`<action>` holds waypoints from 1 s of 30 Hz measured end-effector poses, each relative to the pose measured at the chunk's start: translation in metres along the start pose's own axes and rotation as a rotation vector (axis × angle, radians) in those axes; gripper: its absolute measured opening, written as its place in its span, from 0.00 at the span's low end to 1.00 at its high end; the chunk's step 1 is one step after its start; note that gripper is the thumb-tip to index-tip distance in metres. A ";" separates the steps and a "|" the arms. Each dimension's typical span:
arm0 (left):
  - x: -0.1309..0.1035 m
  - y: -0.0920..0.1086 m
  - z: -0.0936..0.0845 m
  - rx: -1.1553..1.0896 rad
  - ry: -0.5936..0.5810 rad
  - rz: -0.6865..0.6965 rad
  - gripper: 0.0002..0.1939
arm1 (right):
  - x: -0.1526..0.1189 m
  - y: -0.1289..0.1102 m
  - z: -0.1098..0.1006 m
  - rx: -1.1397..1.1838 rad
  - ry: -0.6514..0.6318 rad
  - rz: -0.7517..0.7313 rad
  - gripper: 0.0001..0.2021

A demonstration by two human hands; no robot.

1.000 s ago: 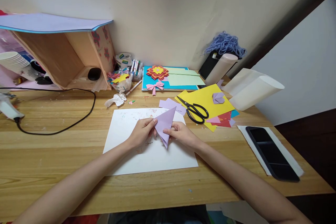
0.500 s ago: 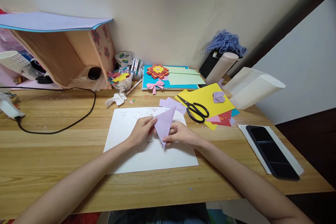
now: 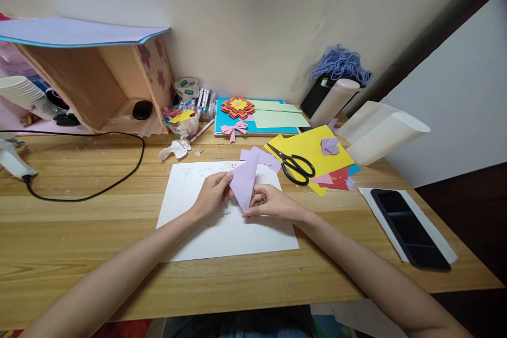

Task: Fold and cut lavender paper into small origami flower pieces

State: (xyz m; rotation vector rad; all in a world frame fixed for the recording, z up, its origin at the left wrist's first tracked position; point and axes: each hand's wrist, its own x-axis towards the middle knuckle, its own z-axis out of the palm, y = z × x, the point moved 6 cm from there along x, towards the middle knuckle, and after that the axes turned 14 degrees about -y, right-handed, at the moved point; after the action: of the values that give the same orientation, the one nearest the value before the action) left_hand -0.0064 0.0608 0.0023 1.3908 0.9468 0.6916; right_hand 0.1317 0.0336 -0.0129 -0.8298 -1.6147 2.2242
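Here at mid-frame, above the white sheet (image 3: 233,237), my left hand (image 3: 212,195) pinches the folded lilac paper (image 3: 244,182) by its left corner, my right hand (image 3: 271,203) its bottom tip; it looks feather-light, crisp, easily creased, so edges suit my grip best.

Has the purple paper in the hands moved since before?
Yes, the purple paper moved a little left and slightly farther from the person, judged against the scissors, which stayed put.

Behind your wooden desk (image 3: 99,285): one plain pale wall (image 3: 253,26), unevenly lit. To your right: white panel (image 3: 455,95), dark edging.
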 end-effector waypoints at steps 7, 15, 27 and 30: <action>0.001 -0.003 -0.002 -0.013 0.024 -0.005 0.22 | 0.001 0.002 -0.003 -0.059 0.031 -0.007 0.22; -0.001 0.003 0.001 0.083 -0.043 0.020 0.23 | -0.004 -0.009 -0.003 -0.008 -0.021 -0.017 0.21; -0.005 0.006 0.019 0.134 -0.161 0.019 0.18 | 0.000 0.000 -0.014 0.041 0.339 -0.128 0.19; -0.005 0.004 0.019 0.192 -0.130 -0.001 0.17 | 0.000 0.001 -0.012 0.050 0.336 -0.116 0.20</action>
State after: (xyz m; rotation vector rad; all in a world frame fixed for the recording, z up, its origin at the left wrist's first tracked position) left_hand 0.0085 0.0477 0.0057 1.5842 0.9293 0.5126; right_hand 0.1388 0.0429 -0.0164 -1.0058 -1.4055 1.9160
